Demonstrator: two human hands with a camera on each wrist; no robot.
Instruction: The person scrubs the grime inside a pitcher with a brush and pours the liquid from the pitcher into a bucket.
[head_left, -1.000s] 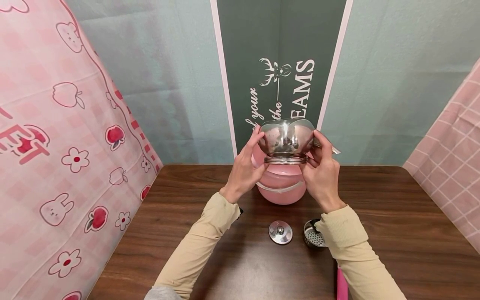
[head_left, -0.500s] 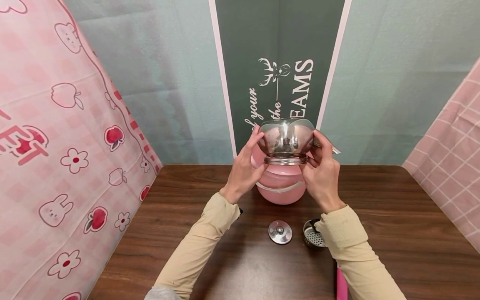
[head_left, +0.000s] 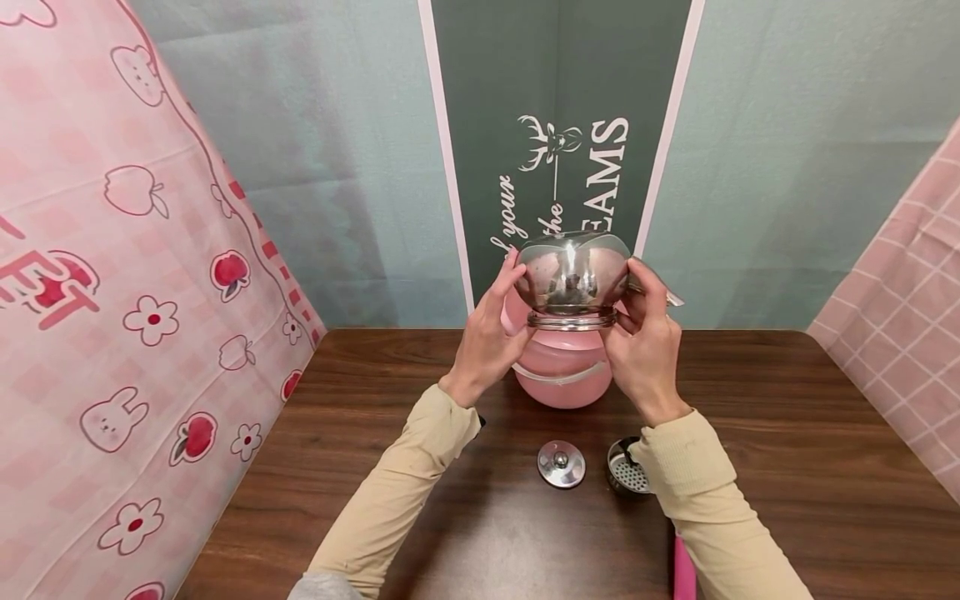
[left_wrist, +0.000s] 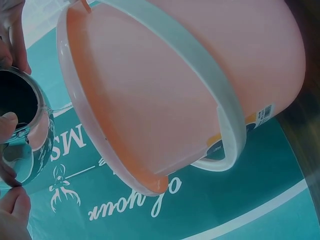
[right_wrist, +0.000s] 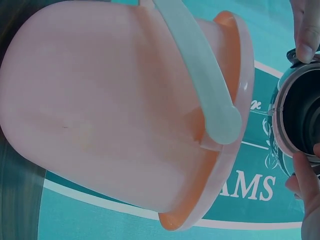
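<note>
A shiny metal teapot (head_left: 573, 271) is held tipped over above a pink bucket (head_left: 564, 392). My left hand (head_left: 486, 346) grips its left side, fingers on the round body and thumb near the rim. On the other side my right hand (head_left: 643, 354) holds it by the handle area, with a metal piece sticking out past the fingers. Both wrist views show the dark mouth of the teapot (right_wrist: 281, 130). A thin clear trickle runs from its rim toward the bucket (left_wrist: 150, 90), whose white handle (left_wrist: 232, 130) hangs down along its side.
On the brown wooden table (head_left: 360, 392) lie a small round metal lid (head_left: 561, 467) with a knob and a perforated metal strainer basket (head_left: 628, 475), partly behind the right sleeve. A magenta object (head_left: 684, 571) shows beside the right forearm. Printed cloths (head_left: 360, 167) hang around the table.
The teapot's upper edge has risen very slightly, so it tips a touch more. Both hands keep their hold and the things on the table stay put.
</note>
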